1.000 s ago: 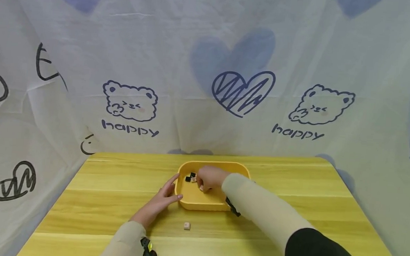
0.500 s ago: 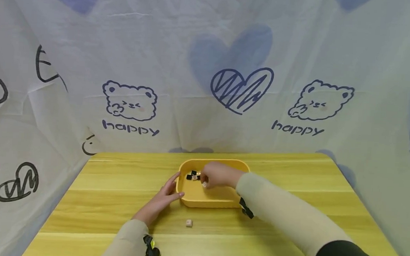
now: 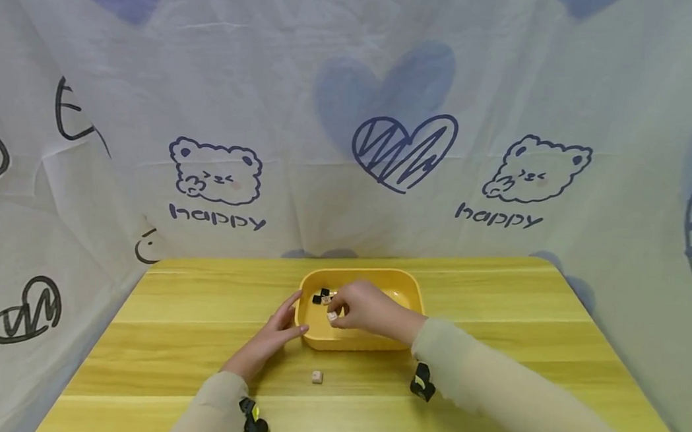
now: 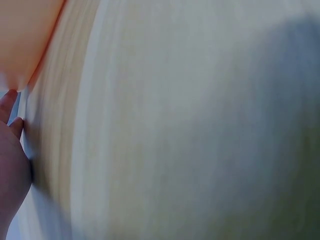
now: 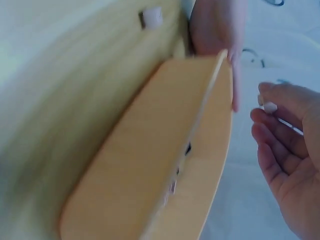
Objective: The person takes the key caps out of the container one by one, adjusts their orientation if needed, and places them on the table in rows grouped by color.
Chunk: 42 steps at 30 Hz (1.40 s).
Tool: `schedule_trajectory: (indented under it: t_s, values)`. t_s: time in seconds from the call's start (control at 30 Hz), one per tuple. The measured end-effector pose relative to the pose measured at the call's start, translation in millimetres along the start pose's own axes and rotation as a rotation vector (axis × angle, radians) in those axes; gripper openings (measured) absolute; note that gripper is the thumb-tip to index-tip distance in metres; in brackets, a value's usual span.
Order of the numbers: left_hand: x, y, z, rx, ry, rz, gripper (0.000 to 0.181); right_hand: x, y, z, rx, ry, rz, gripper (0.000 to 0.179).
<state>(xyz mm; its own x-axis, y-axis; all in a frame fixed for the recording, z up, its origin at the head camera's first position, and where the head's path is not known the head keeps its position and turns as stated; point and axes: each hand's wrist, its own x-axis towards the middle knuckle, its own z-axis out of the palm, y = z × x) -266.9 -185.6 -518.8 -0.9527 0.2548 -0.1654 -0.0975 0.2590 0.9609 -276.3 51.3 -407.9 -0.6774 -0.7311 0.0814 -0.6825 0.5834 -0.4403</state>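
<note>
On the wooden table (image 3: 167, 324), the yellow tray (image 3: 344, 345) sits near the centre of the frame and is best kept from sliding by the left hand (image 3: 269, 340), whose extended, spread fingers touch its left end without clasping it. The right hand (image 3: 376, 310), just right of centre, is closed in a pinch on a pale cube (image 3: 332, 316), which looks raised above the tray's rim in the right wrist view. So small a piece calls for light, even pressure on opposite faces, kept clear of the rim and the dark pieces (image 3: 317, 299) at the tray's left, while a second pale cube (image 3: 317, 377) lies at lower centre.
</note>
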Motion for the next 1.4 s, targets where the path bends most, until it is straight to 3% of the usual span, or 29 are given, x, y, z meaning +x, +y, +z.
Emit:
schedule_trajectory:
  t_s: [0.33, 0.77, 0.9, 1.17, 1.4]
  values:
    - [-0.9, -1.8, -0.7, -0.018, -0.008, 0.019, 0.076, -24.3, -13.0, 26.4, 0.067, 0.074, 0.079, 0.013]
    - [2.0, 0.5, -1.0, -0.010, 0.004, 0.018, 0.079, -48.1, -21.1, 56.7, 0.076, 0.089, 0.078, 0.009]
    - [2.4, -2.0, -0.6, 0.006, 0.011, 0.019, 0.078, -49.1, -21.4, 67.8, 0.070, 0.063, 0.109, 0.010]
    - [1.3, -1.4, -1.5, 0.016, 0.015, 0.017, 0.077, -42.5, -18.5, 88.2, 0.181, 0.004, 0.229, 0.007]
    - [0.4, 0.2, -1.3, 0.010, -0.003, 0.042, 0.077, -37.8, -13.8, 98.1, 0.188, -0.001, 0.254, 0.005]
